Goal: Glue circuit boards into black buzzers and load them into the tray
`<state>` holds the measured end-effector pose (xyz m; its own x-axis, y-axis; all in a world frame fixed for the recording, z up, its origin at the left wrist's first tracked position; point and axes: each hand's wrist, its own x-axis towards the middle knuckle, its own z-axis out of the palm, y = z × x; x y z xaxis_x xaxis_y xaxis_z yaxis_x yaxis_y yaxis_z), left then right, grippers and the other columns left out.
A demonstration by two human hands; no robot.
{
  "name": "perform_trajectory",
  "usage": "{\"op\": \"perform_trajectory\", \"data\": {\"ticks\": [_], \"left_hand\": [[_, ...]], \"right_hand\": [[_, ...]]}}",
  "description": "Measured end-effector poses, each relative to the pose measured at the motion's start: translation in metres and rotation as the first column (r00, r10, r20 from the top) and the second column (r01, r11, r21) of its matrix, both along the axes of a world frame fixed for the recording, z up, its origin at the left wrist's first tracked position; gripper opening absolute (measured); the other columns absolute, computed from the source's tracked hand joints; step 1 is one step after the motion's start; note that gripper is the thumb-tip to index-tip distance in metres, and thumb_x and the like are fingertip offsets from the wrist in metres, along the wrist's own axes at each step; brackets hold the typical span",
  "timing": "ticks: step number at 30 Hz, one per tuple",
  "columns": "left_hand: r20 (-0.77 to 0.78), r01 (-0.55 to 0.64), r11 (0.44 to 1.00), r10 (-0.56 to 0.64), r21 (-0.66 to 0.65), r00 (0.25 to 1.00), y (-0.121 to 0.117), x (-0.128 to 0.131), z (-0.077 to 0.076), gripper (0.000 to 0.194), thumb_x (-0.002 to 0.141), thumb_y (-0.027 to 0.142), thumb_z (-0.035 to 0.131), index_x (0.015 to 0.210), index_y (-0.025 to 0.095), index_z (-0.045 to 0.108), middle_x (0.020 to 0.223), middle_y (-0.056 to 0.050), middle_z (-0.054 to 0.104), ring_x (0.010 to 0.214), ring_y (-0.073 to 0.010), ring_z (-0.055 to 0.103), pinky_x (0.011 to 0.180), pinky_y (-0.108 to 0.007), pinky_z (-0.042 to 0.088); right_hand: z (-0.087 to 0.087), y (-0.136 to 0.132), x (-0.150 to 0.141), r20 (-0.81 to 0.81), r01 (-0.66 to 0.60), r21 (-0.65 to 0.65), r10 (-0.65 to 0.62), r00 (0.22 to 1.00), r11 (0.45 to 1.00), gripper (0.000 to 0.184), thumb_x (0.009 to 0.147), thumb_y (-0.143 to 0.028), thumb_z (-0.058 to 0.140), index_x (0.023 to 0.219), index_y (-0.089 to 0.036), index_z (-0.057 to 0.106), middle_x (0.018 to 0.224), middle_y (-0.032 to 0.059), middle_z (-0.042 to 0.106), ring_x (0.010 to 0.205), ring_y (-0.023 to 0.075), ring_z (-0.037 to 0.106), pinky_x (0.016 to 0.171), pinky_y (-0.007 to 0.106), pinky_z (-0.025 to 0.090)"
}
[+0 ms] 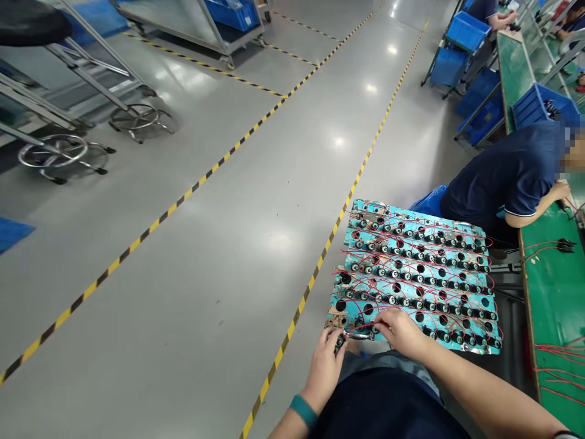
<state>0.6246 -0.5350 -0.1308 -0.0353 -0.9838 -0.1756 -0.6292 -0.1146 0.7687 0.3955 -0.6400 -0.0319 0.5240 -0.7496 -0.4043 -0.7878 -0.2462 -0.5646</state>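
Observation:
In front of me a turquoise board (384, 213) carries several rows of small black cylindrical parts (395, 274) with shiny round ends and thin red wires. My left hand (326, 350) is closed at the board's near left corner, its fingers around one black cylindrical part (339, 342). At the board's near edge, my right hand (400, 331) is pinched, and a red wire (359, 329) runs to its fingertips. Between the two hands lies a shiny metal handle (359, 336) on the board's edge. The fingers partly hide what they grip.
A co-worker in a dark shirt (503, 171) leans over the green workbench (555, 268) at right, where more red wires (557, 350) lie. Blue bins (468, 32) stand farther back. Yellow-black floor tape (301, 299) runs left of the board. Wheeled stools (52, 151) and a cart (183, 24) stand at far left.

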Motion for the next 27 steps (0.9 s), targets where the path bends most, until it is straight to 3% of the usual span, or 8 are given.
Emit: {"op": "perform_trajectory", "data": {"ticks": [5,7,10,15,21,27], "left_hand": [[0.001,-0.052,0.998,0.052,0.02,0.999,-0.014,-0.027,-0.066,0.027,0.094,0.023,0.056,0.117,0.015,0.067,0.115,-0.014,0.066,0.111,-0.0302,0.068,0.097,-0.05,0.058],[-0.006,-0.05,0.998,0.05,0.027,0.999,-0.016,-0.028,-0.083,0.027,0.094,0.021,0.058,0.119,0.014,0.065,0.117,-0.014,0.066,0.115,-0.03,0.066,0.1,-0.052,0.056],[-0.015,-0.034,0.999,0.035,0.037,0.999,-0.016,-0.026,-0.096,0.028,0.095,0.022,0.058,0.121,0.014,0.064,0.119,-0.013,0.065,0.118,-0.0294,0.064,0.102,-0.053,0.053],[-0.006,-0.038,0.998,0.038,0.055,0.999,-0.014,-0.028,-0.098,0.027,0.094,0.024,0.057,0.119,0.015,0.063,0.117,-0.014,0.063,0.12,-0.0327,0.062,0.103,-0.056,0.052],[-0.022,-0.06,0.995,0.062,0.076,0.998,-0.014,-0.026,-0.085,0.037,0.092,0.033,0.058,0.125,0.015,0.059,0.119,-0.017,0.06,0.124,-0.0366,0.058,0.106,-0.058,0.05],[-0.045,-0.03,0.991,0.036,0.131,0.998,-0.013,-0.011,-0.069,0.043,0.092,0.035,0.058,0.132,0.019,0.055,0.116,-0.014,0.062,0.086,-0.0233,0.069,0.088,-0.046,0.06]], "right_hand": [[-0.063,-0.002,-0.008,-0.218,0.021,-0.041,-0.03,0.975,0.999,0.012,0.1,-0.018,0.057,0.102,-0.015,0.069,0.099,0.0053,0.071,0.09,0.0178,0.067,0.085,0.036,0.055],[-0.078,0.001,-0.006,-0.282,0.002,-0.049,-0.016,0.959,0.999,0.01,0.099,-0.022,0.06,0.099,-0.015,0.068,0.099,0.0036,0.07,0.091,0.0175,0.067,0.086,0.038,0.056],[-0.089,0.006,-0.002,-0.343,-0.018,-0.076,-0.009,0.939,0.997,0.011,0.098,-0.025,0.063,0.099,-0.015,0.068,0.102,0.004,0.069,0.099,0.0197,0.066,0.092,0.042,0.055],[-0.092,0.008,0.003,-0.355,0.006,-0.147,-0.059,0.933,0.989,0.015,0.099,-0.022,0.061,0.111,-0.016,0.067,0.112,0.0063,0.068,0.108,0.0228,0.063,0.096,0.045,0.053],[-0.087,0.012,-0.001,-0.235,0.071,-0.22,-0.124,0.964,0.973,0.027,0.096,-0.015,0.059,0.122,-0.014,0.065,0.124,0.0128,0.066,0.115,0.0255,0.061,0.103,0.046,0.05],[-0.066,0.029,-0.023,-0.035,0.232,-0.254,-0.249,0.968,0.939,0.033,0.095,-0.015,0.054,0.125,-0.017,0.065,0.126,0.0143,0.066,0.116,0.0266,0.06,0.104,0.045,0.052]]}}
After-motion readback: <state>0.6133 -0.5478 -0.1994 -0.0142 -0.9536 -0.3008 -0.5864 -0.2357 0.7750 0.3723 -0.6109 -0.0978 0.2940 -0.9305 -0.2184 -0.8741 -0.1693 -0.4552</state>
